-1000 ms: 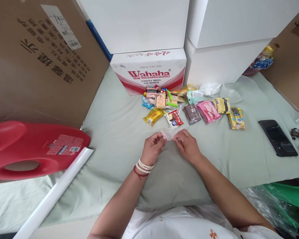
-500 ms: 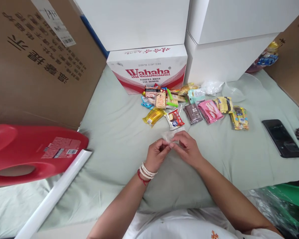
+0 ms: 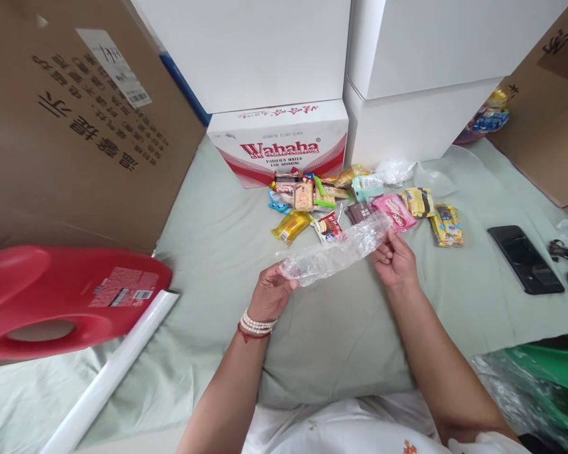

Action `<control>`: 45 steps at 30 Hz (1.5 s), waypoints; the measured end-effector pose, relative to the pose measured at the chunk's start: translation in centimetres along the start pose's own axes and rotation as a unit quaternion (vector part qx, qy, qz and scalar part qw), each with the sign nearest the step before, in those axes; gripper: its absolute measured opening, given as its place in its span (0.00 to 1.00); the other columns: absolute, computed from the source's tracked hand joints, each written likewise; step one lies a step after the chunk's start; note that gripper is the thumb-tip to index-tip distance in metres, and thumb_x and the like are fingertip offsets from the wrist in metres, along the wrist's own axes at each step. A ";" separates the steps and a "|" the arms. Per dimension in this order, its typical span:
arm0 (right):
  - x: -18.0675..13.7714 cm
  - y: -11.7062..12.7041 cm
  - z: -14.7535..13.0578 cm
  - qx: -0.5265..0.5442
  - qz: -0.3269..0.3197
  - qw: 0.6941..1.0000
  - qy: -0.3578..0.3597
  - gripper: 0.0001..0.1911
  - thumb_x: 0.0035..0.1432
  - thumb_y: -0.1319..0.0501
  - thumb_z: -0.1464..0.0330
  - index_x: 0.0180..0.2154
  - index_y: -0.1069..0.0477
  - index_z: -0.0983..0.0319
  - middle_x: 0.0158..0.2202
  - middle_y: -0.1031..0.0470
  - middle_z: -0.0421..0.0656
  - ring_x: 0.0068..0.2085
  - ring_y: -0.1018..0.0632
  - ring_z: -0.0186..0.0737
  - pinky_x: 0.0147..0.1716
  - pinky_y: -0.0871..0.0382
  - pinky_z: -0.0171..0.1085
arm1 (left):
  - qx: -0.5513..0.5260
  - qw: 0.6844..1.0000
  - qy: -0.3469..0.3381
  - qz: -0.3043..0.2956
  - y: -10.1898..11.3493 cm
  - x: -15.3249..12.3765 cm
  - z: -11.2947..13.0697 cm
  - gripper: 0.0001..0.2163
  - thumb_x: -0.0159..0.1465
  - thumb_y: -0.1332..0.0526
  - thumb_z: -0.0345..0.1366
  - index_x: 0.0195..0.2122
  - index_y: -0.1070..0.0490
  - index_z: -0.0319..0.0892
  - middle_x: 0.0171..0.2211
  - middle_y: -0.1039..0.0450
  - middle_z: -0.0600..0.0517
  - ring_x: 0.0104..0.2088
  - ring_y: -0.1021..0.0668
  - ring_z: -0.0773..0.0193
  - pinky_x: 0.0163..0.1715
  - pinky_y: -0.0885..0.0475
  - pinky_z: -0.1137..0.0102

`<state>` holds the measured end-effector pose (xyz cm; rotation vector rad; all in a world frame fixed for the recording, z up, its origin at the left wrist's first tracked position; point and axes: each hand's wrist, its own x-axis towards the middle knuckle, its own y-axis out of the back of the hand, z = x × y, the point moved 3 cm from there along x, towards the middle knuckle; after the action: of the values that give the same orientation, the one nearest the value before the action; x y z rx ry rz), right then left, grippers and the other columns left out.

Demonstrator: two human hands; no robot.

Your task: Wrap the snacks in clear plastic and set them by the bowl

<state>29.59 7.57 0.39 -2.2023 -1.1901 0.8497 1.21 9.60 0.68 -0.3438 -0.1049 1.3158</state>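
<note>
A clear, crinkled plastic bag [image 3: 336,253] is stretched out between my two hands, above the cloth. My left hand [image 3: 269,291], with a beaded bracelet and a red cord at the wrist, pinches its left end. At the other end, my right hand [image 3: 395,257] grips the plastic between thumb and fingers. Just behind the bag lie a red-and-white snack packet [image 3: 327,226], a dark brown packet [image 3: 358,212] and a pink wafer packet [image 3: 396,212]. The bag covers part of these. A yellow packet [image 3: 291,227] rests to their left, and a yellow patterned packet [image 3: 447,225] to the right.
A Wahaha water carton [image 3: 279,148] and white boxes [image 3: 407,120] stand behind the snacks. On the left are a brown carton [image 3: 76,157], a red jug [image 3: 71,265] and a white roll [image 3: 118,366]. A black phone [image 3: 525,260] lies at right on the green cloth [image 3: 331,340].
My hands have moved apart, from close together to either end of the bag. The bunched plastic is now drawn out into a long strip. The camera view has shifted slightly.
</note>
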 end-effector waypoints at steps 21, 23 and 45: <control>1.0 0.9 -0.2 -0.110 0.029 0.989 0.089 0.20 0.46 0.24 0.61 0.31 0.34 0.59 0.26 0.31 0.33 0.20 0.41 0.23 0.16 0.47 0.23 | 0.094 0.989 0.110 -0.006 -1.0 0.6 -1.9 0.19 0.51 0.25 0.49 0.31 0.24 0.38 0.20 0.32 0.58 0.20 0.35 0.74 0.21 0.41 0.76; 0.9 0.9 -0.5 -0.169 0.052 0.975 0.137 0.19 0.49 0.26 0.59 0.34 0.33 0.59 0.29 0.30 0.35 0.21 0.38 0.24 0.18 0.44 0.25 | 0.078 0.992 0.098 0.014 -0.8 0.7 -1.9 0.19 0.53 0.26 0.49 0.34 0.23 0.38 0.23 0.29 0.56 0.21 0.32 0.73 0.22 0.39 0.76; -4.4 -2.8 4.0 -0.360 -0.191 0.913 -0.037 0.16 0.58 0.33 0.54 0.33 0.31 0.59 0.23 0.34 0.34 0.23 0.34 0.32 0.23 0.39 0.33 | 0.126 0.981 -0.045 0.143 -1.3 -0.3 -1.5 0.14 0.62 0.32 0.45 0.42 0.26 0.42 0.32 0.20 0.52 0.28 0.21 0.67 0.33 0.25 0.71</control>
<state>23.25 5.72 0.80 -2.3283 -2.1457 0.3504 2.74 8.76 -0.35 -0.0842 0.0377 1.6091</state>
